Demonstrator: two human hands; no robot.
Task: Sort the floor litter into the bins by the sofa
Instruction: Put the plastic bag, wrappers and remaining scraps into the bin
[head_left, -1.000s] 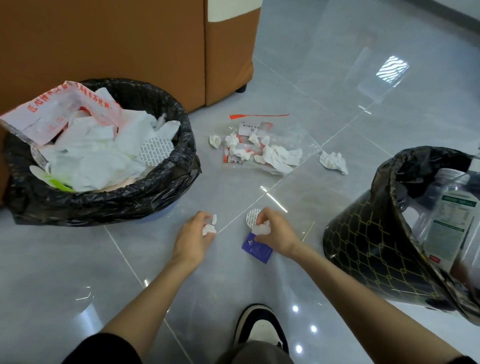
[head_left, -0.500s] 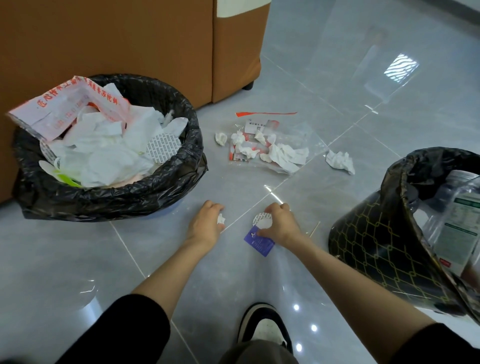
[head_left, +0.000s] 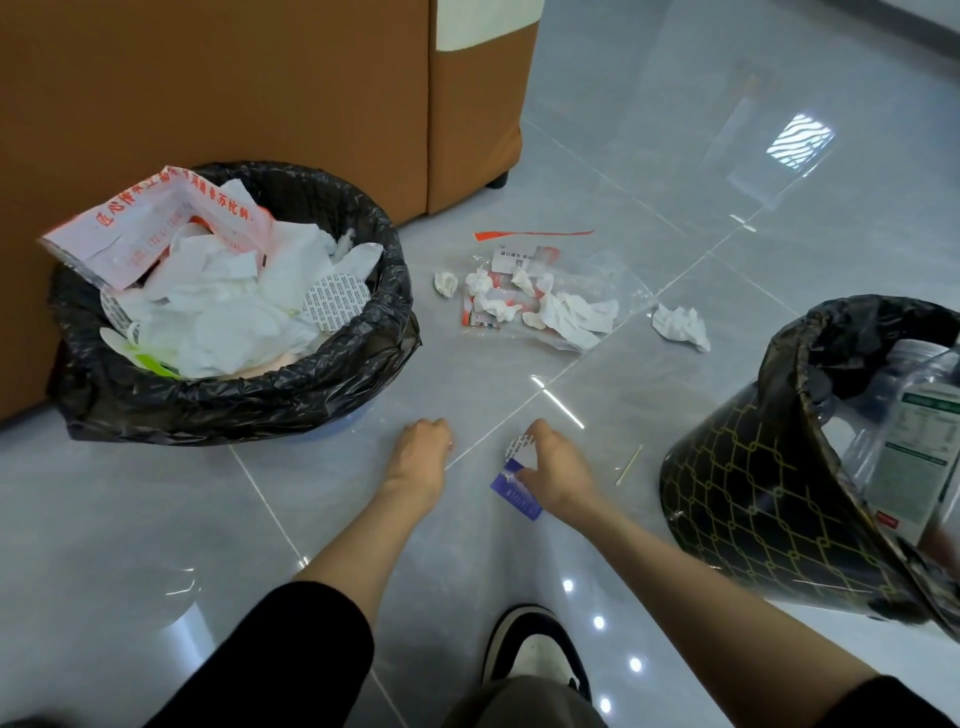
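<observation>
The blue packet (head_left: 514, 493) and a round seal (head_left: 519, 448) are pinched in the right grip (head_left: 558, 475), low by the floor (head_left: 156, 519). The left grip (head_left: 421, 454) is curled, its contents hidden. Tissue scraps (head_left: 540, 306) lie unsorted at twelve o'clock. The paper bin (head_left: 234, 395) at ten brims, and the bottle bin (head_left: 753, 493) sits at three. I judge the task mostly done.

Grey floor tiles (head_left: 675, 156) are glossy and mirror-smooth. The bin liner (head_left: 234, 400) is crinkled, shiny black plastic. Crumpled tissues (head_left: 680, 325) are matt white paper. The tan sofa (head_left: 234, 78) looks smooth, possibly leather. A jar (head_left: 914, 415) and a flat bag (head_left: 613, 280) are clear plastic; a blue card (head_left: 514, 493) is smooth paper.
</observation>
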